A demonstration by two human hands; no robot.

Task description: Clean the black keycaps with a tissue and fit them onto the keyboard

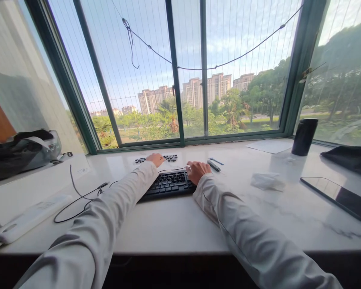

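A black keyboard [172, 188] lies on the white marble-patterned table in front of me. Behind it, loose black keycaps [170, 157] are laid out in rows. My left hand [155, 159] reaches past the keyboard and rests over the middle of these keycaps, fingers stretched forward, their tips partly hidden. At the keyboard's right end, my right hand [198, 172] has bent fingers over the edge, gripping it. Just right of that hand lie a dark slim tool [213, 165] and a small blue tool [216, 161].
A cable [78, 214] loops at the left near a white power strip [30, 218]. Crumpled clear plastic [267, 181], a phone [339, 198], a black cylinder [305, 137] and a white sheet [269, 146] sit at the right. A black bag [21, 154] is far left.
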